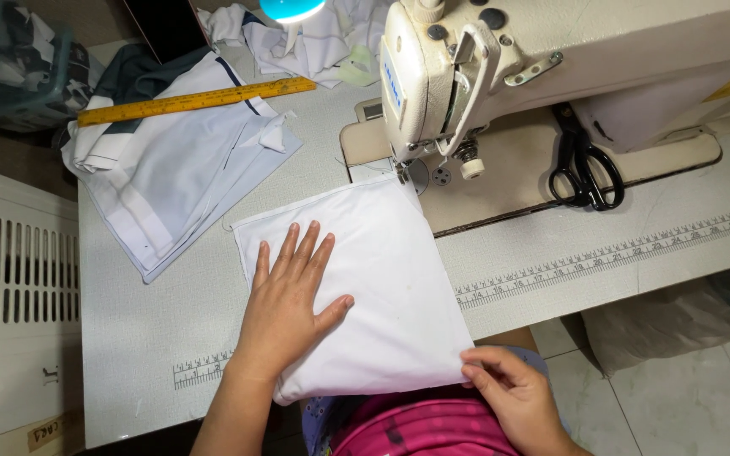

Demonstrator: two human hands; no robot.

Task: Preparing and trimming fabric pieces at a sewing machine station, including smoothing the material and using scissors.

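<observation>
White cloth lies on our table, its far corner under the sewing machine foot. Our left hand presses flat on it, fingers spread; our right hand pinches its near corner.

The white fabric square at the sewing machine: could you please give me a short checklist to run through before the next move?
1. White fabric square flat on the table: ok.
2. Left hand pressing it flat: ok.
3. Right hand pinching the near corner: ok.
4. Far corner under the presser foot: cannot tell.
5. Fingers clear of the needle: ok.
6. Scissors off the fabric: ok.
</observation>
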